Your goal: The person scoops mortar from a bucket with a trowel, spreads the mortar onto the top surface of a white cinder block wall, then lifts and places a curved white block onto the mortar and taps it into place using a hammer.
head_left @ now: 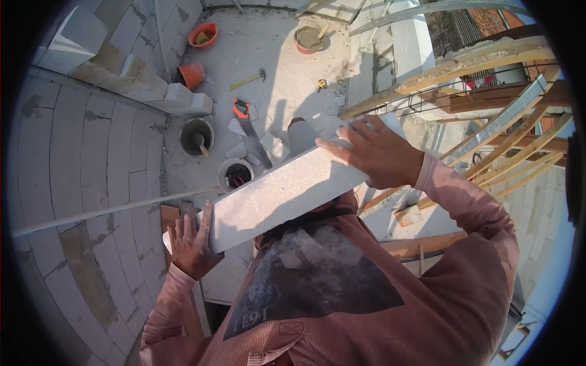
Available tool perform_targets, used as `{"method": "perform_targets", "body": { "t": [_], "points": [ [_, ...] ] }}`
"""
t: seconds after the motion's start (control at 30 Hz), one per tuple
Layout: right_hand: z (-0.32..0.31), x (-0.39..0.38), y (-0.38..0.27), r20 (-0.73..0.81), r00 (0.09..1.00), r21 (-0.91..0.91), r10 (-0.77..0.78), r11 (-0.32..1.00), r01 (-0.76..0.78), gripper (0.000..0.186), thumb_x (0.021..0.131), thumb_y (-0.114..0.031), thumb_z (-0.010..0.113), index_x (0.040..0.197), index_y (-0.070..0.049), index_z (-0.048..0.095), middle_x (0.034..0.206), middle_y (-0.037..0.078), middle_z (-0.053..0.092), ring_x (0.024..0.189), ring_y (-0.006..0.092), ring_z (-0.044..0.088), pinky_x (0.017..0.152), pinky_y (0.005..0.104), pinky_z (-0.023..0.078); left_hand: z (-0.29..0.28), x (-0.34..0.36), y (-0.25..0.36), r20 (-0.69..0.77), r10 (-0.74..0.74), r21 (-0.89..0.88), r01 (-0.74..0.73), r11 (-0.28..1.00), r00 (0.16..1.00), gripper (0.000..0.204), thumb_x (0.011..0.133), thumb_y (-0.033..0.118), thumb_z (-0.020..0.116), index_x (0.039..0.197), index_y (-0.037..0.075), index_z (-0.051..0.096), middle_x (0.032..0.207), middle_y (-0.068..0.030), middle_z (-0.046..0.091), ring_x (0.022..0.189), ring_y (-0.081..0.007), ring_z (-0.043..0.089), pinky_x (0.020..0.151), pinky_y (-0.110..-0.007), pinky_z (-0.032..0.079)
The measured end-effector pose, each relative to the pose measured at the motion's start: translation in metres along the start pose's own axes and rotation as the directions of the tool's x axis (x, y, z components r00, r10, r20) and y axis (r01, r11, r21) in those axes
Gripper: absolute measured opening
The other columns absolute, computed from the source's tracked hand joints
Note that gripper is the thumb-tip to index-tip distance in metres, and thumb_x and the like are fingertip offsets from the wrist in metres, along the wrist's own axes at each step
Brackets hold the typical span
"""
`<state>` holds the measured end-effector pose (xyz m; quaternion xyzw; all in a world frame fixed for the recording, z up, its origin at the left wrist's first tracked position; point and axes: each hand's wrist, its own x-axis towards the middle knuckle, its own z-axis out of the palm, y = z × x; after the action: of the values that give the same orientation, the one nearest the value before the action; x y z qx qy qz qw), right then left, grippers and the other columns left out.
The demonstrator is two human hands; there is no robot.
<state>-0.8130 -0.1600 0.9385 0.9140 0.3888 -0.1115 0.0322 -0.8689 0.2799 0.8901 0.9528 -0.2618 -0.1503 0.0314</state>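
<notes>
A long white aerated concrete block (287,189) is held in front of my body, tilted so its right end sits higher in the view. My left hand (194,244) grips its left end, fingers spread over the edge. Round the right end my right hand (381,152) is closed, with the fingers over the top face. Sunlight falls on much of the block, and a shadow lies along its lower right. Below it on the floor are a handsaw (250,131) with an orange handle and several broken block pieces (237,151).
Along the left runs a block wall (91,152), with stacked blocks (177,97) by it. Buckets stand near: a dark one (196,125), a white one (227,186) with tools. Farther off are a hammer (249,79), orange buckets (202,35) and a mortar tub (308,46). Timber poles (506,146) lean right.
</notes>
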Motion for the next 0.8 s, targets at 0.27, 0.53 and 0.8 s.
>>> {"method": "perform_targets", "body": {
  "t": [0.27, 0.53, 0.8],
  "points": [
    [0.073, 0.029, 0.1, 0.036, 0.985, 0.113, 0.166, 0.979, -0.169, 0.08, 0.08, -0.022, 0.07, 0.153, -0.018, 0.037, 0.125, 0.016, 0.055, 0.116, 0.0312, 0.054, 0.1, 0.0509, 0.04, -0.017, 0.164, -0.024, 0.123, 0.131, 0.024, -0.135, 0.991, 0.984, 0.106, 0.054, 0.034, 0.088, 0.148, 0.009, 0.044, 0.121, -0.0176, 0.05, 0.111, -0.0379, 0.047, 0.101, -0.054, 0.034],
    [0.073, 0.104, 0.29, 0.009, 0.974, 0.237, 0.228, 0.945, -0.223, 0.065, 0.087, -0.025, 0.063, 0.149, -0.026, 0.044, 0.125, 0.013, 0.057, 0.121, 0.0318, 0.052, 0.108, 0.0536, 0.036, -0.082, 0.351, -0.025, 0.139, 0.054, 0.1, -0.068, 0.993, 0.989, 0.081, 0.071, 0.044, 0.08, 0.136, 0.004, 0.053, 0.119, -0.0172, 0.05, 0.111, -0.0362, 0.048, 0.1, -0.052, 0.033],
    [0.079, 0.117, 0.414, -0.011, 0.959, 0.279, 0.282, 0.922, -0.268, 0.073, 0.085, -0.026, 0.064, 0.153, -0.022, 0.039, 0.13, 0.018, 0.055, 0.123, 0.0355, 0.052, 0.109, 0.0549, 0.034, -0.158, 0.495, -0.032, 0.134, 0.203, 0.175, -0.225, 0.959, 0.97, 0.088, 0.062, 0.043, 0.083, 0.136, 0.004, 0.052, 0.122, -0.0176, 0.048, 0.113, -0.0374, 0.045, 0.1, -0.055, 0.032]
  ]
}}
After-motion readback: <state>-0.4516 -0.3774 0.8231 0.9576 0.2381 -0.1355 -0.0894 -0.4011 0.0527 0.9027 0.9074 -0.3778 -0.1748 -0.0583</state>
